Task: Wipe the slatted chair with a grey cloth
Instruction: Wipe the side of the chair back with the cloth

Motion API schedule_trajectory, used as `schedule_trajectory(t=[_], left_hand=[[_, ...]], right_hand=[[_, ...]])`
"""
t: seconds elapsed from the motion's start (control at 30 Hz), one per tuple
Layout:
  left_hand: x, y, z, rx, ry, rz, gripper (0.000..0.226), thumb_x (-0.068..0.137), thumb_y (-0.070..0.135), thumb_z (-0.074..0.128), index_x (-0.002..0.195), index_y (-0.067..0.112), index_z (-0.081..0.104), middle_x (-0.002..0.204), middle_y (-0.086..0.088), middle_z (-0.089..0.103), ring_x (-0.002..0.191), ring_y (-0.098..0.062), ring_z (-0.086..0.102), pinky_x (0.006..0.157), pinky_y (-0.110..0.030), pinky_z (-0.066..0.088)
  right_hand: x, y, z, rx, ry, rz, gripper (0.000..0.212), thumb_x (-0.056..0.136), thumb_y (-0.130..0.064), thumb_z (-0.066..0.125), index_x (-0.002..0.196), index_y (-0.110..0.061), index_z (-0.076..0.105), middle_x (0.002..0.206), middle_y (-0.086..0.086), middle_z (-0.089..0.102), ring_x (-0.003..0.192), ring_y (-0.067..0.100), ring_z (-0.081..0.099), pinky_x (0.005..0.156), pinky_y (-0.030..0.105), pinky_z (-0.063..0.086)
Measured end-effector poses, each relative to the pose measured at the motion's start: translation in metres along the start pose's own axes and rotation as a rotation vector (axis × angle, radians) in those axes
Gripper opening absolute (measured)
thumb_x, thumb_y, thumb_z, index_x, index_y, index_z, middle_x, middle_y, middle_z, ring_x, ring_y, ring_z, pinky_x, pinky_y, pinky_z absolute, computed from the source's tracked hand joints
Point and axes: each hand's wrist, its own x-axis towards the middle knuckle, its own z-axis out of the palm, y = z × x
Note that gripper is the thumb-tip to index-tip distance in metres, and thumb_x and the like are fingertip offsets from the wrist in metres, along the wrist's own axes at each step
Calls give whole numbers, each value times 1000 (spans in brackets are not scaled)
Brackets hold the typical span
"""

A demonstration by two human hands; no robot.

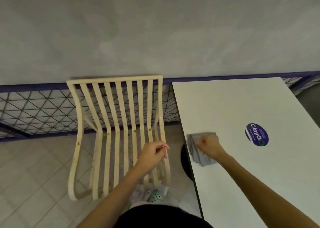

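Your right hand (207, 145) grips a folded grey cloth (193, 142) at the edge of the white table (242, 97); your left hand (154, 151) hovers, loosely curled, over the cream slatted wooden chair (114, 80).

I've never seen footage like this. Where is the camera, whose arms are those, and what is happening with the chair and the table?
There is no machine here. These are a person's two bare arms, filmed by one wide-angle camera worn on the head and looking forward and down, so the arms enter from the bottom edge. The left hand is over the right side of the slatted chair, its fingers loosely curled and holding nothing. The right hand is on the white table beside the chair, its fingers curled onto a folded grey cloth near the table's edge. A round blue sticker is also on the table. Behind the chair is a wire mesh fence. The seat slats show brownish spots, and the cloth has not yet reached the chair.
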Motion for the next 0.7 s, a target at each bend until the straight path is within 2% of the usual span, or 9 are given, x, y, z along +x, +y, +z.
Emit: schedule_trajectory(t=[0.07, 0.13, 0.27, 0.43, 0.6, 0.7], left_hand=[[-7, -8, 9, -13, 7, -69, 19, 96, 10, 56, 95, 22, 71, 75, 2, 71, 68, -16, 68, 68, -32, 59], [-18, -18, 18, -20, 4, -124, 19, 96, 8, 55, 94, 19, 71, 74, 0, 71, 65, -11, 66, 67, -26, 57], [-39, -36, 25, -17, 28, -221, 24, 95, 1, 53, 90, 16, 71, 72, 1, 71, 61, -7, 65, 61, -18, 52], [-58, -52, 21, 15, 42, -286, 24, 95, 3, 52, 91, 18, 70, 73, 1, 71, 65, -10, 67, 64, -21, 54], [-70, -57, 15, 75, 72, -315, 24, 95, 3, 53, 89, 20, 70, 72, -1, 72, 62, -13, 68, 64, -24, 57], [-72, -59, 11, 75, 71, -323, 24, 96, 5, 54, 88, 22, 70, 70, 1, 71, 63, -14, 68, 65, -27, 58]], right_hand=[[-6, 0, 3, -75, -10, 33, 30, 98, -32, 50, 71, -21, 54, 76, -1, 62, 72, 19, 60, 69, 34, 53], [-9, 0, 7, -161, -36, 84, 20, 99, -37, 51, 87, -22, 54, 85, -1, 59, 73, 13, 53, 63, 22, 42], [-7, 1, 19, -268, -49, 108, 36, 96, -52, 50, 101, -17, 58, 89, 0, 62, 76, 15, 56, 68, 26, 43], [0, 2, 19, -377, -32, 116, 26, 98, -32, 51, 104, -11, 65, 100, 5, 66, 90, 20, 62, 81, 30, 52], [-1, 12, 18, -331, 21, 43, 27, 101, -25, 43, 100, -15, 68, 88, 3, 65, 76, 19, 60, 70, 29, 52], [-8, 16, 6, -211, 83, 51, 27, 99, -26, 46, 83, -15, 65, 73, 2, 57, 64, 20, 52, 60, 28, 42]])
